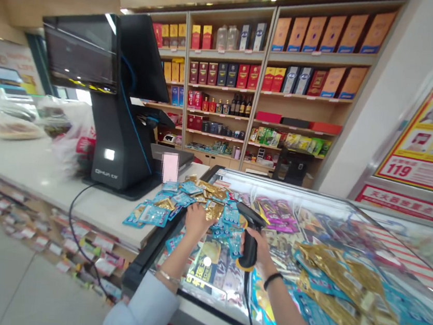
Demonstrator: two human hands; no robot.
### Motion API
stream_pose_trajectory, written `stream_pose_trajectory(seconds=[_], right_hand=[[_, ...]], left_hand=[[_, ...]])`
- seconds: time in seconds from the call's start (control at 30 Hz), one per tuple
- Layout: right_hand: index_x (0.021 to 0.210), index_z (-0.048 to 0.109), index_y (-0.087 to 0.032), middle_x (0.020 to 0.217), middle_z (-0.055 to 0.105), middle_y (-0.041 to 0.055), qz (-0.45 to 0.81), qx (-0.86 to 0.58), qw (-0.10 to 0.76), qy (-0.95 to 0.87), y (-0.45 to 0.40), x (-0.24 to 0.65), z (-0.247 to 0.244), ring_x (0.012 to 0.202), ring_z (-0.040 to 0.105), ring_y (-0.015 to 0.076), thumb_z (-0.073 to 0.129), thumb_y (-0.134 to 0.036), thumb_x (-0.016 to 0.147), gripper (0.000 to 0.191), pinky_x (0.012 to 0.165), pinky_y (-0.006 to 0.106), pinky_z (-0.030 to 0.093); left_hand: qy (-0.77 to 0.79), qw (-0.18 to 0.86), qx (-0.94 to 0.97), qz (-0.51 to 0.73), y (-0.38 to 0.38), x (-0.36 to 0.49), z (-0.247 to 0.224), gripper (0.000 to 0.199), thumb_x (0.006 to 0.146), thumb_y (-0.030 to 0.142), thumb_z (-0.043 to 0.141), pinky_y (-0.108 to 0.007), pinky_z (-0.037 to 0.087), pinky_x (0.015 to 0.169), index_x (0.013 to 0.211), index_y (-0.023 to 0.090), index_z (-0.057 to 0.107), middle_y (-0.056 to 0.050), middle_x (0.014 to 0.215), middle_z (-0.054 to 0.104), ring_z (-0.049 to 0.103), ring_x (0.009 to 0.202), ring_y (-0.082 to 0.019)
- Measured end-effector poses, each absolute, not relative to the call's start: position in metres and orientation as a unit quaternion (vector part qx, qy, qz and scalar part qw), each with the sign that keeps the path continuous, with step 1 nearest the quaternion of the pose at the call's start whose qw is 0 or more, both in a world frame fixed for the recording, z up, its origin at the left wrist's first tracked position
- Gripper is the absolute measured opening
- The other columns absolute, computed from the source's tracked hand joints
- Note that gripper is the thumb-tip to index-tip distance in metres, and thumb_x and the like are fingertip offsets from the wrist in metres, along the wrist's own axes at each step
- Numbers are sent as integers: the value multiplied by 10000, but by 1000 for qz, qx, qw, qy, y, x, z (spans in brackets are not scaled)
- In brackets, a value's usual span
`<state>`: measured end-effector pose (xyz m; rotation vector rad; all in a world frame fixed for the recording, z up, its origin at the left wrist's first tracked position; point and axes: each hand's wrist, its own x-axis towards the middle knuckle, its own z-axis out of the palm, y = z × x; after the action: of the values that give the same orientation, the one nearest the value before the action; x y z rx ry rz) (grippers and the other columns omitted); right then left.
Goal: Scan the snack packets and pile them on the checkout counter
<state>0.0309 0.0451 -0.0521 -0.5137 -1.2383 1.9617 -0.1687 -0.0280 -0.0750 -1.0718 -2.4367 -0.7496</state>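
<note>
My right hand (259,248) is wrapped round the handle of a black and orange barcode scanner (249,249). The scanner's head points left, over a pile of blue snack packets (156,214). At the near side of that pile, my left hand (197,222) has its fingers curled at a gold snack packet (214,211), partly hiding it. The pile spreads from the white counter (53,188) onto the glass top of a display freezer (203,281). More gold and blue packets (347,282) lie heaped on the glass to my right.
A black checkout terminal (123,120) stands on the counter at left, beside a white plastic bag (73,138). Its cable (73,219) hangs over the counter edge. The scanner's cord (249,312) runs down toward me. Shelves of boxed goods (222,74) line the back wall.
</note>
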Motion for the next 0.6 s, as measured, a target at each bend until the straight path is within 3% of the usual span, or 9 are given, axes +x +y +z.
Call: stream_pose_trajectory(seconds=[0.2, 0.4, 0.5, 0.6], right_hand=[[779, 577, -198, 488, 589, -21, 760, -201, 363, -501, 43, 30, -51, 306, 514, 146, 750, -413, 628, 315, 290, 251, 397], [751, 588, -204, 496, 596, -11, 765, -180, 352, -509, 42, 30, -52, 323, 524, 146, 744, -421, 655, 284, 300, 250, 409], [764, 583, -204, 494, 595, -10, 767, -174, 352, -508, 43, 28, -54, 320, 526, 152, 746, -414, 655, 287, 294, 251, 404], [739, 557, -200, 483, 594, -6, 765, -174, 345, -515, 43, 27, -54, 317, 529, 157, 750, -432, 637, 318, 294, 253, 410]], left_hand=[[-857, 150, -371, -324, -31, -175, -70, 422, 631, 485, 737, -442, 441, 874, 884, 161, 645, -158, 965, 658, 579, 986, -323], [-786, -30, -301, -540, -34, -185, -60, 195, 720, 245, 639, -314, 484, 714, 899, 180, 602, -57, 813, 708, 669, 781, -216], [-707, -17, -294, -643, -36, -186, -55, 207, 783, 289, 568, -304, 499, 694, 960, 184, 580, -45, 790, 711, 673, 729, -196], [-656, 26, -295, -695, -38, -187, -51, 231, 813, 356, 536, -324, 512, 764, 970, 192, 577, -58, 874, 713, 678, 823, -203]])
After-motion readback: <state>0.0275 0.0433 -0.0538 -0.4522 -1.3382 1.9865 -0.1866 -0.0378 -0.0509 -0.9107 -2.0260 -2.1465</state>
